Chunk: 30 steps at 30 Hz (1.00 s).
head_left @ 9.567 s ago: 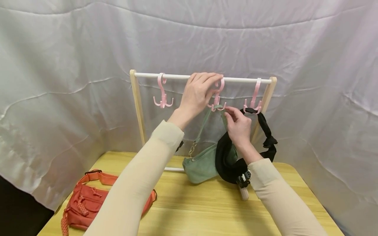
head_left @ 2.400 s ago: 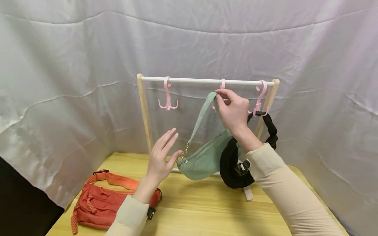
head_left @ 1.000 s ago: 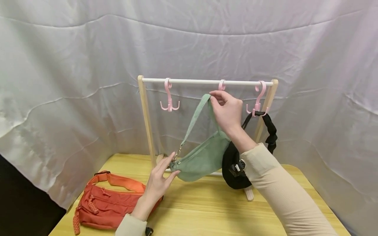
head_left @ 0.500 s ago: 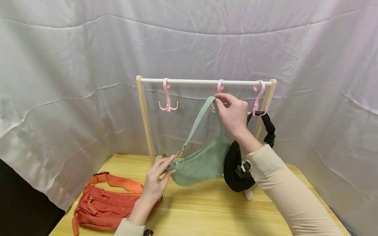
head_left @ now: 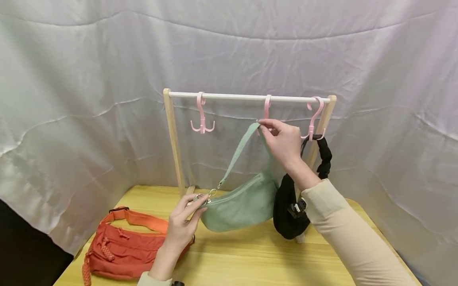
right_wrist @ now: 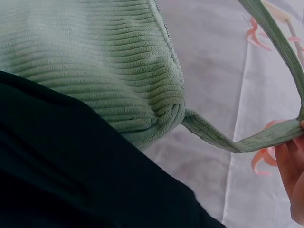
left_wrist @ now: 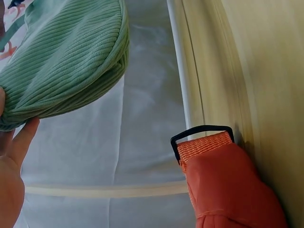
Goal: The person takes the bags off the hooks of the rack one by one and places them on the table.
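A green corduroy shoulder bag (head_left: 243, 206) hangs tilted between my hands, in front of the rack. My right hand (head_left: 284, 143) pinches the top of its strap (head_left: 239, 153) just before the middle pink hook (head_left: 267, 106), whose lower prongs are mostly hidden. With thumb and fingers, my left hand (head_left: 182, 222) holds the bag's left end beside the metal rings (head_left: 213, 192). In the left wrist view, the ribbed bag (left_wrist: 71, 57) stands above the thumb. The right wrist view has the strap (right_wrist: 270, 135) running from the bag's corner to my fingers.
A black bag (head_left: 288, 214) hangs from the right pink hook (head_left: 312, 125), close to the green bag and my right forearm. The left pink hook (head_left: 202, 119) bears nothing. A red-orange bag (head_left: 125, 250) lies on the table's left. Grey cloth (head_left: 229, 59) surrounds the rack.
Earlier the green strap was on the middle hook; now my right hand holds it up in front. My left hand took hold of the bag's left end and drew it lower and left.
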Each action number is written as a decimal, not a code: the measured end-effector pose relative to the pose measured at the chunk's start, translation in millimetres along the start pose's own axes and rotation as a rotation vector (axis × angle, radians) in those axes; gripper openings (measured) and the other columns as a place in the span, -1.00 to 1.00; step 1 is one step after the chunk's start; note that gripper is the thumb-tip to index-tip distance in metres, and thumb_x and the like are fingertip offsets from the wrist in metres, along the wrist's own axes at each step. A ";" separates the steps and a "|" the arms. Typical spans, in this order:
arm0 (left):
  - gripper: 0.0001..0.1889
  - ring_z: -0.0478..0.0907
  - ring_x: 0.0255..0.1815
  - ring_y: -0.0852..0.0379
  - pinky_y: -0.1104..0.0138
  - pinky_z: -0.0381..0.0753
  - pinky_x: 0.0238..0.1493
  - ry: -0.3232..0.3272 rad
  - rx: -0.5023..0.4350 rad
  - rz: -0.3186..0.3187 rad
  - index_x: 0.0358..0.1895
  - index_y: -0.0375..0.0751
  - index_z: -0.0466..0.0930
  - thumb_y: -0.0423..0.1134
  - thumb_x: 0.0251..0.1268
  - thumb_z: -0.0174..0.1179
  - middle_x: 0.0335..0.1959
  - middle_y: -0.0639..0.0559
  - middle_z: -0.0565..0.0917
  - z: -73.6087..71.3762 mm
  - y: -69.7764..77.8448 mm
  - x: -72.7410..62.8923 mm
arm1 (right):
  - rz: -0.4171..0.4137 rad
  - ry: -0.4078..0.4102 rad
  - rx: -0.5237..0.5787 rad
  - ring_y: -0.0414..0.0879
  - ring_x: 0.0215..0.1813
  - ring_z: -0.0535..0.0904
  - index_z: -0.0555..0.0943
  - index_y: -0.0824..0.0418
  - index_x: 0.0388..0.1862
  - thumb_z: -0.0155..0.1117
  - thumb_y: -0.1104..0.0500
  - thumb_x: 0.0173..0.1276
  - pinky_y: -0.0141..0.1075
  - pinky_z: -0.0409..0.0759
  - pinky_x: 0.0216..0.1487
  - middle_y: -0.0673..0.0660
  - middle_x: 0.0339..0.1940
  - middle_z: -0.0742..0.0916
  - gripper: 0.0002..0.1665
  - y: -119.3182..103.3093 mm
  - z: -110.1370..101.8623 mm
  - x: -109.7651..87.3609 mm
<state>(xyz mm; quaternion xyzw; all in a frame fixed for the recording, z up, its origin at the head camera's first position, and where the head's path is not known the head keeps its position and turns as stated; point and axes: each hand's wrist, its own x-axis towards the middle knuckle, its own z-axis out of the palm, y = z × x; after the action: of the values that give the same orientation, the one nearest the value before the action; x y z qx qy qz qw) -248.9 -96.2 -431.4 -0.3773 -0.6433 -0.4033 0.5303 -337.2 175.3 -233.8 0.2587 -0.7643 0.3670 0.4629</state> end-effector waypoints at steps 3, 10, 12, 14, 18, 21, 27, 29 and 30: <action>-0.73 0.69 -0.15 -0.13 0.49 0.66 0.04 0.001 0.004 0.011 0.02 -0.49 0.74 -0.31 0.43 0.31 -0.13 -0.34 0.70 -1.9 1.2 2.3 | -0.081 0.014 0.016 0.02 -0.37 0.82 0.85 0.24 -0.13 0.42 0.35 0.33 -0.33 0.71 -0.32 0.16 -0.21 0.86 -0.82 2.5 0.4 -3.3; -0.76 0.69 -0.19 -0.14 0.51 0.66 0.01 0.011 0.005 0.030 -0.01 -0.49 0.75 -0.33 0.44 0.30 -0.16 -0.34 0.69 -5.5 8.4 3.9 | -0.180 0.029 0.028 -0.01 -0.27 0.78 0.84 0.27 -0.15 0.46 0.39 0.31 -0.14 0.78 -0.31 0.16 -0.14 0.83 -0.84 6.4 -2.2 -18.4; -0.77 0.70 -0.19 -0.15 0.50 0.66 0.00 0.012 0.005 0.030 -0.01 -0.48 0.75 -0.34 0.44 0.30 -0.16 -0.33 0.69 -4.7 9.9 5.3 | -0.188 0.027 0.020 -0.04 -0.27 0.77 0.85 0.27 -0.16 0.47 0.38 0.31 -0.15 0.77 -0.34 0.16 -0.17 0.82 -0.85 8.4 -4.0 -23.7; -0.78 0.70 -0.20 -0.14 0.50 0.67 -0.02 0.014 0.003 0.034 -0.02 -0.48 0.76 -0.35 0.44 0.30 -0.16 -0.32 0.69 -3.1 11.0 6.9 | -0.198 0.016 0.012 -0.06 -0.27 0.75 0.85 0.26 -0.16 0.48 0.38 0.31 -0.17 0.76 -0.34 0.15 -0.19 0.81 -0.85 11.1 -5.3 -29.0; -0.80 0.71 -0.23 -0.12 0.48 0.70 -0.08 0.018 -0.006 0.052 -0.04 -0.47 0.77 -0.37 0.44 0.30 -0.18 -0.30 0.68 0.7 12.4 8.9 | -0.215 -0.018 -0.001 -0.08 -0.28 0.75 0.84 0.24 -0.16 0.49 0.38 0.30 -0.16 0.76 -0.38 0.13 -0.22 0.81 -0.84 17.6 -6.2 -40.1; -0.81 0.71 -0.24 -0.12 0.46 0.72 -0.11 0.023 -0.019 0.061 -0.05 -0.47 0.77 -0.38 0.44 0.30 -0.19 -0.31 0.68 3.1 13.0 9.0 | -0.211 -0.051 0.001 -0.08 -0.29 0.76 0.84 0.23 -0.16 0.49 0.37 0.31 -0.18 0.76 -0.38 0.11 -0.22 0.81 -0.84 22.0 -5.8 -47.8; -0.81 0.70 -0.24 -0.09 0.47 0.71 -0.15 0.036 -0.030 0.061 -0.05 -0.47 0.77 -0.39 0.44 0.30 -0.19 -0.31 0.67 4.9 12.5 8.4 | -0.151 -0.153 0.010 -0.09 -0.26 0.78 0.83 0.22 -0.11 0.49 0.32 0.34 -0.20 0.78 -0.30 0.10 -0.20 0.83 -0.85 26.9 -4.0 -60.1; -0.81 0.70 -0.25 -0.09 0.47 0.71 -0.15 0.039 -0.034 0.065 -0.06 -0.48 0.77 -0.39 0.44 0.30 -0.20 -0.31 0.66 4.9 12.5 8.9 | -0.115 -0.191 0.012 -0.08 -0.26 0.79 0.83 0.22 -0.08 0.49 0.31 0.35 -0.16 0.79 -0.29 0.10 -0.18 0.83 -0.82 27.2 -3.4 -63.7; -0.81 0.70 -0.25 -0.09 0.47 0.72 -0.15 0.041 -0.035 0.067 -0.06 -0.48 0.77 -0.39 0.43 0.30 -0.20 -0.31 0.66 4.8 12.9 9.4 | -0.091 -0.214 0.015 -0.07 -0.25 0.79 0.82 0.22 -0.06 0.48 0.30 0.36 -0.14 0.79 -0.28 0.11 -0.17 0.84 -0.81 27.4 -3.4 -65.8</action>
<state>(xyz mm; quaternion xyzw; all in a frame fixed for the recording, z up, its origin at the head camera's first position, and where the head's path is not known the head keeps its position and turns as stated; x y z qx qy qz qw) -240.4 -86.2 -421.1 -0.3997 -0.6120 -0.4043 0.5498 -326.8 198.0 -300.5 0.3345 -0.7938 0.3217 0.3931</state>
